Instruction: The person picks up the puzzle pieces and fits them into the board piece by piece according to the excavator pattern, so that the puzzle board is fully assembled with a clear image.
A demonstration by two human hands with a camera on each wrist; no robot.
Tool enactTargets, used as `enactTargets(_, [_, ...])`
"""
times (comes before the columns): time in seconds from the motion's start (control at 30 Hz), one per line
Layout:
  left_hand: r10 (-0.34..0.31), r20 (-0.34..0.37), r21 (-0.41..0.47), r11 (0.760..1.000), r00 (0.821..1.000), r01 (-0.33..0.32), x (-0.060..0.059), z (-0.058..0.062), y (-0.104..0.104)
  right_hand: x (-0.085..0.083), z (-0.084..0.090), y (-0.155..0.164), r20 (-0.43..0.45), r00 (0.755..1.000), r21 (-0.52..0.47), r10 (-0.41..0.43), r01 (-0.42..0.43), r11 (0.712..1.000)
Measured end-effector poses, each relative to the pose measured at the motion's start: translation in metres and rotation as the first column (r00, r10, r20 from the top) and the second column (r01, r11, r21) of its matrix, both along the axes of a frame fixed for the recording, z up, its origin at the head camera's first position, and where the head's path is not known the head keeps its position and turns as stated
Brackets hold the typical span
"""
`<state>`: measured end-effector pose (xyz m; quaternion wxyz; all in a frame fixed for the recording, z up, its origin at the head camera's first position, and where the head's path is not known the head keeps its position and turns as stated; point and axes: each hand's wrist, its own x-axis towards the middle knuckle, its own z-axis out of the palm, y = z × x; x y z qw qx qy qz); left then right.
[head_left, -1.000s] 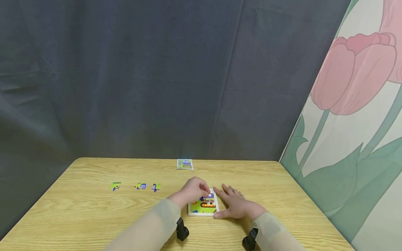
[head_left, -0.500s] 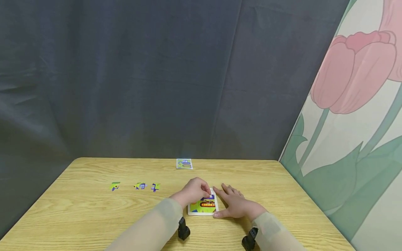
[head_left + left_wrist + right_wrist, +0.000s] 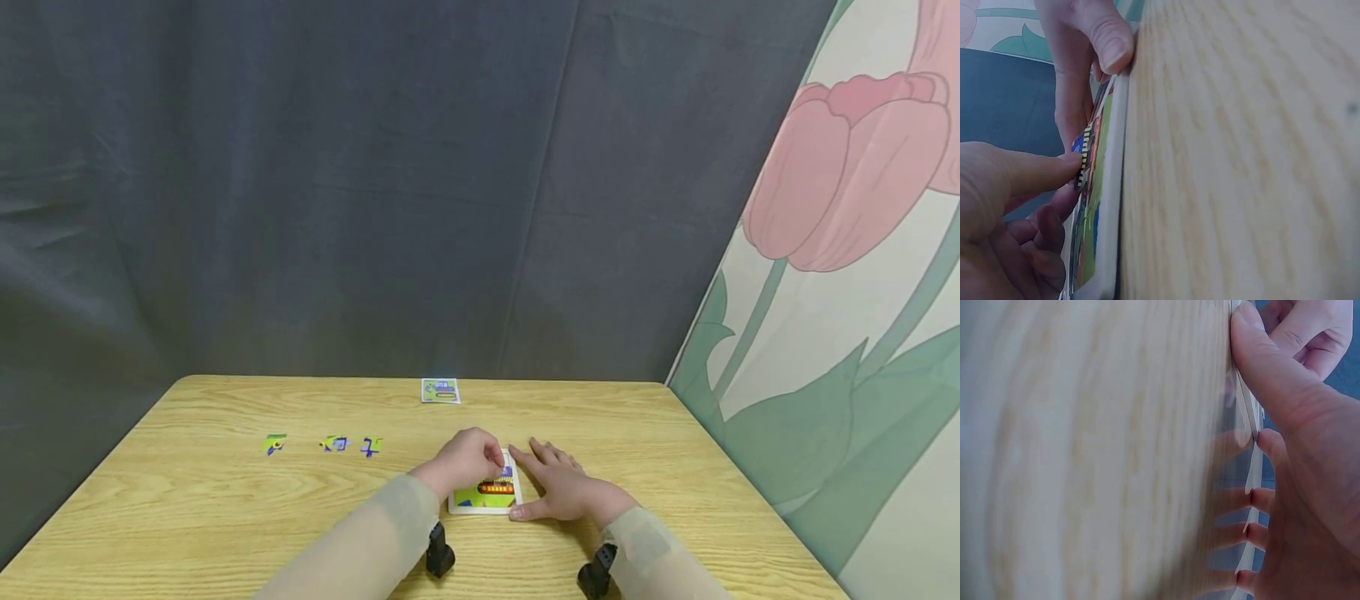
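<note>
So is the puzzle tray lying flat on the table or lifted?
Flat. The puzzle tray rests on the table; right hand braces its edge, left hand presses a piece.

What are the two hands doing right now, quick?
Left hand: fingers curled, fingertip pressing a puzzle piece into the puzzle tray.
Right hand: open, fingers straight, resting flat against the tray's right edge; it holds nothing.

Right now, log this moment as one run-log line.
left hand: presses piece into puzzle tray | right hand: flat, steadies tray edge | loose pieces: table left
</note>
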<state>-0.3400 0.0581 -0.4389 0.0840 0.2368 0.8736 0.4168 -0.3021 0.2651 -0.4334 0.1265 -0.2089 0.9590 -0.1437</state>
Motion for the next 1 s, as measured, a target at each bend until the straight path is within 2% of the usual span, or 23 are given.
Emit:
enactTargets(0.23, [0.015, -0.034, -0.051, 0.999, 0.999, -0.017, 0.003, -0.001, 0.002, -0.005, -0.009, 0.004, -0.016, 1.000, -0.006, -0.002, 0.002, 1.000])
enactTargets(0.47, [-0.013, -0.137, -0.151, 0.988, 0.990, -0.008, 0.005, -0.002, 0.005, -0.002, -0.003, 0.001, -0.013, 1.000, -0.002, -0.006, 0.006, 1.000])
enactTargets(0.77, [-0.051, -0.214, -0.250, 0.968, 0.976, -0.005, 0.012, 0.003, 0.007, -0.003, -0.004, 0.002, -0.007, 1.000, 0.010, -0.008, 0.008, 1.000])
enactTargets(0.87, [-0.072, -0.230, -0.280, 0.960, 0.970, 0.005, 0.013, 0.002, 0.006, -0.003, -0.003, 0.001, -0.004, 1.000, 0.011, -0.011, 0.011, 1.000])
enactTargets(1.0, [-0.066, -0.200, -0.238, 0.971, 0.978, 0.017, 0.009, 0.002, -0.002, -0.002, -0.002, 0.000, -0.002, 1.000, 0.017, -0.007, 0.007, 1.000])
